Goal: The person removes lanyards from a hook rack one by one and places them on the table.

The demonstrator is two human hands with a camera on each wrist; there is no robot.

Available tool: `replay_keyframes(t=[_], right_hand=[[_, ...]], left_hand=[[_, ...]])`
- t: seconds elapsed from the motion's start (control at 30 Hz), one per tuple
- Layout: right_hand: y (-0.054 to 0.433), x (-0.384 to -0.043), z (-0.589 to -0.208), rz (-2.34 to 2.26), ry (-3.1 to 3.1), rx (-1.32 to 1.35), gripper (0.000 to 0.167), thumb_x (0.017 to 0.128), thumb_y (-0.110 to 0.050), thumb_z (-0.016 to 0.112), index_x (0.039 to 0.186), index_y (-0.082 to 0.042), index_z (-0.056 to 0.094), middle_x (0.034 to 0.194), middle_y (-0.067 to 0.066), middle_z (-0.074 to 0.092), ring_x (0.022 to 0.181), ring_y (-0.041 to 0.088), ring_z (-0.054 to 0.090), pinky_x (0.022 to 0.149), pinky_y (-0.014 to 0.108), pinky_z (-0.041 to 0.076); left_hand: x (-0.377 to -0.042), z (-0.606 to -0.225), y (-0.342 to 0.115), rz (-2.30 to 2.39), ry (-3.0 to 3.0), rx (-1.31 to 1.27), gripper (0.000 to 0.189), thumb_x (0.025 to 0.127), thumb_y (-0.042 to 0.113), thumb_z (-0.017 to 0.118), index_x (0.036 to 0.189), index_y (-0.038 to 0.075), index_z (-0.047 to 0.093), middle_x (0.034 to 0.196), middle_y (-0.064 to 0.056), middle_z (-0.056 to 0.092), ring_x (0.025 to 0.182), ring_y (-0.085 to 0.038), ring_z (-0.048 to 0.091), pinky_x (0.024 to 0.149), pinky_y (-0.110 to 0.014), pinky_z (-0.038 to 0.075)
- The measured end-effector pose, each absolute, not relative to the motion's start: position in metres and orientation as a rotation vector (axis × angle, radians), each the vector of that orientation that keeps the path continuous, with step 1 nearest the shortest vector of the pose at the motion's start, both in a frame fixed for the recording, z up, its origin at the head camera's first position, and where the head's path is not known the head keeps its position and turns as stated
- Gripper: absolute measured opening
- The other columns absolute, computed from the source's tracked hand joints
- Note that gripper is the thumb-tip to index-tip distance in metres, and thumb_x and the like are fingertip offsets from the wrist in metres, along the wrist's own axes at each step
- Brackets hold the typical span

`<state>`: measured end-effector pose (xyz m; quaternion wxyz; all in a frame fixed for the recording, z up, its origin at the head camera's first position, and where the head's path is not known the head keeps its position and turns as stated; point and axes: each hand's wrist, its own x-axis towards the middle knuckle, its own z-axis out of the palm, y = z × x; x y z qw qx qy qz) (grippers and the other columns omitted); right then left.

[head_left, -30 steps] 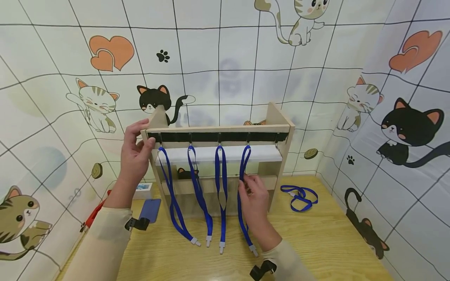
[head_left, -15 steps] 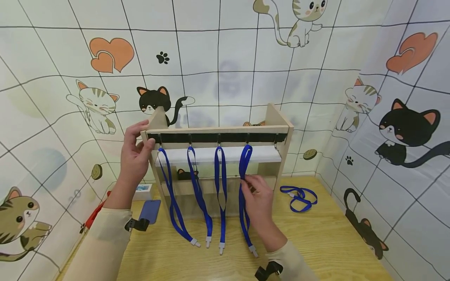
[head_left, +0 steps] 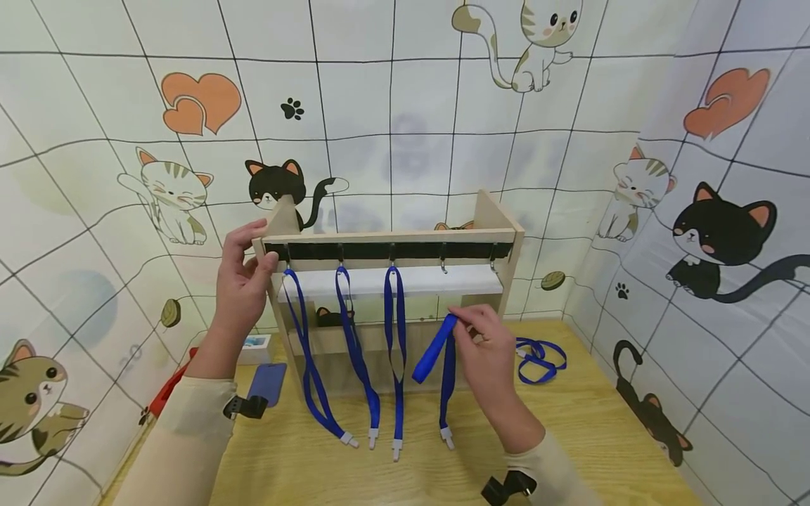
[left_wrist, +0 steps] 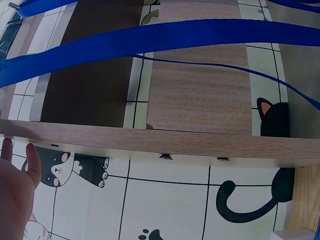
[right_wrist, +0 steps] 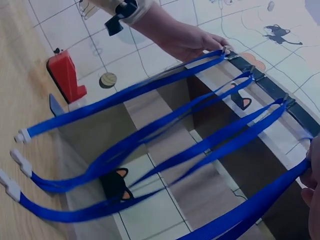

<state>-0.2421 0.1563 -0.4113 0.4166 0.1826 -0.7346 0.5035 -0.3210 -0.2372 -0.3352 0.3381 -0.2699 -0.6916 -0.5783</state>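
My right hand [head_left: 487,351] pinches a blue lanyard [head_left: 434,351] near the top of its loop. The loop flops over to the left, while its pale clip [head_left: 446,438] hangs close above the table. On the wooden rack [head_left: 418,237], my left hand [head_left: 243,281] grips the upper left side, thumb in front. Three more blue lanyards hang from hooks on the rack's black strip [head_left: 367,251]: a left one [head_left: 310,358], a middle one [head_left: 351,337] and a right one [head_left: 400,330]. The two rightmost hooks are bare. In the right wrist view, the held lanyard [right_wrist: 260,202] stretches from my fingertips.
Another blue lanyard [head_left: 541,362] lies coiled on the wooden table [head_left: 569,436], right of the rack. To the left are a blue card holder [head_left: 268,384], a small white box [head_left: 255,350] and a red object [right_wrist: 65,77]. Cat-patterned cloth surrounds the table.
The fourth lanyard has come off its hook, and its loop has folded down to the left in my right hand, which moved right. My left hand keeps its grip on the rack.
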Motion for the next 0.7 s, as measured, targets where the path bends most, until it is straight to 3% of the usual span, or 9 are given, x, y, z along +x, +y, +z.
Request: replay_keyframes(t=[0.43,0.7], right_hand=[[0.217,-0.237,-0.381,1.055,-1.902,0.456,0.031,0.098,0.016,0.071,0.117,-0.003,0.086,0.105,0.008,0.072,0.089,0.009,0.061,0.077,0.012,0.049],[0.259,-0.231,-0.362,0.881,-1.963,0.387,0.030,0.100,0.014,0.071,0.120,-0.003,0.085,0.107,0.011,0.070,0.089,0.007,0.057,0.077,0.010,0.045]], left_hand=[[-0.321,-0.339,-0.237,-1.507,-1.823,-0.675,0.041,0.111,0.002,0.062,0.151,0.002,0.052,0.166,-0.001,0.049,0.151,-0.025,0.046,0.111,-0.037,0.047],[-0.322,-0.337,-0.238,-1.493,-1.816,-0.685,0.041,0.112,0.002,0.061,0.152,0.001,0.051,0.167,-0.004,0.048,0.152,-0.024,0.046,0.110,-0.035,0.046]])
